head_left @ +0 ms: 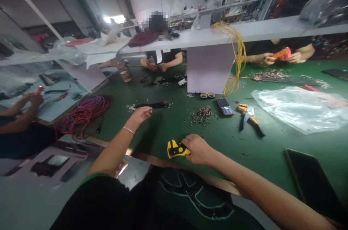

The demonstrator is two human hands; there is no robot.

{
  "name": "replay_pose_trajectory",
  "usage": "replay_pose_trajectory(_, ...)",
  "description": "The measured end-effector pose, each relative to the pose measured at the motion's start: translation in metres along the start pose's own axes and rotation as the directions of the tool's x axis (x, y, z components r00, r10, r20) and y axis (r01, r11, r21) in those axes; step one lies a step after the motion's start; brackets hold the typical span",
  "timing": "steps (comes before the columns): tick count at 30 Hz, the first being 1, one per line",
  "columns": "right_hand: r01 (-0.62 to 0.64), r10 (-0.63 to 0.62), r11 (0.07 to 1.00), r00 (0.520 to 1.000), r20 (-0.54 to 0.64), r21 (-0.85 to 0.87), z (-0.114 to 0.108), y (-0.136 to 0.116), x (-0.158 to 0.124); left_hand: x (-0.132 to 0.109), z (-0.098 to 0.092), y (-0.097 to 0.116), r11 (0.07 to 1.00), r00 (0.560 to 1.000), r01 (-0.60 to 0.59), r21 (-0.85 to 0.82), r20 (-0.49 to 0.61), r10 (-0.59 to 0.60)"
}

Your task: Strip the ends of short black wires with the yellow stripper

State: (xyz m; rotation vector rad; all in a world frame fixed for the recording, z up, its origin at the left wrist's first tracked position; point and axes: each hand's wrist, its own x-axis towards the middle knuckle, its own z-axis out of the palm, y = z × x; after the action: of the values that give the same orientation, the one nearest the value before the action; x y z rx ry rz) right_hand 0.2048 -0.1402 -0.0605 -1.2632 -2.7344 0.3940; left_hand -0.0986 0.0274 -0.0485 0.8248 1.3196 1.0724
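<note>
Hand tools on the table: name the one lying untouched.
The orange-and-blue tool beside the keypad phone; the yellow-black tool sits in the right hand, the orange tool in a co-worker's hands.

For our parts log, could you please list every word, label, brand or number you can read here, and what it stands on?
No text can be read in this view.
On the keypad phone, the screen and keys are too small and blurred.
On the yellow and black tool in the right hand, no marking is legible.
On the white tag on the opposite person's shirt, any print is blurred.
</note>
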Motion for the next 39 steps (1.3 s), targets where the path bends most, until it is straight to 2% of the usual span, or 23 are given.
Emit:
replay_pose_trajectory(2, -0.031, 0.031, 1.0, 0.999, -0.008, 0.005, 0.001, 0.002, -0.001, 0.006, -0.012, -0.005, 0.998, 0.998, 0.064, 0.003, -0.015, -0.064)
replay_pose_trajectory(5, -0.08, 0.08, 0.997, 0.997, -0.013, 0.014, 0.002, 0.005, 0.0, 0.023, -0.018, -0.009, 0.993, 0.993, 0.116, -0.009, -0.03, -0.116)
replay_pose_trajectory(11, -0.194, 0.194, 0.981, 0.981, -0.008, -0.02, 0.001, 0.012, 0.015, 0.057, -0.015, -0.01, 0.993, 0.996, 0.091, -0.079, -0.004, -0.091)
replay_pose_trajectory(15, -0.266, 0.264, 0.964, 0.962, -0.062, -0.024, 0.0, 0.025, 0.025, 0.06, -0.015, -0.004, 0.987, 0.994, 0.083, -0.135, 0.079, -0.073)
replay_pose_trajectory(18, -0.352, 0.363, 0.931, 0.922, -0.132, 0.098, 0.002, 0.036, 0.028, 0.051, -0.009, 0.002, 0.974, 0.988, 0.057, -0.22, 0.149, -0.024)
replay_pose_trajectory(21, -0.399, 0.468, 0.855, 0.868, -0.163, 0.332, 0.005, 0.04, 0.029, 0.037, 0.007, 0.011, 0.948, 0.974, 0.038, -0.315, 0.224, 0.035)
replay_pose_trajectory(23, -0.402, 0.486, 0.833, 0.861, -0.152, 0.381, 0.006, 0.037, 0.028, 0.027, 0.021, 0.018, 0.932, 0.96, 0.029, -0.36, 0.27, 0.074)
replay_pose_trajectory(24, -0.392, 0.475, 0.846, 0.862, -0.176, 0.361, 0.006, 0.034, 0.027, 0.022, 0.029, 0.021, 0.927, 0.951, 0.029, -0.375, 0.296, 0.09)
replay_pose_trajectory(26, -0.331, 0.388, 0.909, 0.895, -0.219, 0.253, 0.006, 0.025, 0.023, 0.011, 0.046, 0.027, 0.921, 0.927, 0.022, -0.389, 0.354, 0.127)
replay_pose_trajectory(28, -0.303, 0.325, 0.942, 0.928, -0.183, 0.142, 0.006, 0.017, 0.019, 0.0, 0.062, 0.031, 0.925, 0.873, -0.063, -0.375, 0.428, 0.233)
replay_pose_trajectory(31, -0.319, 0.324, 0.946, 0.941, -0.094, 0.062, 0.005, 0.008, 0.015, -0.013, 0.084, 0.03, 0.922, 0.827, -0.144, -0.359, 0.467, 0.311)
replay_pose_trajectory(36, -0.297, 0.302, 0.947, 0.953, -0.026, 0.122, -0.006, 0.009, 0.016, -0.026, 0.112, 0.021, 0.936, 0.791, -0.163, -0.311, 0.525, 0.312)
replay_pose_trajectory(39, -0.298, 0.331, 0.924, 0.937, -0.11, 0.241, -0.017, 0.014, 0.025, -0.031, 0.123, 0.015, 0.953, 0.78, -0.146, -0.267, 0.561, 0.277)
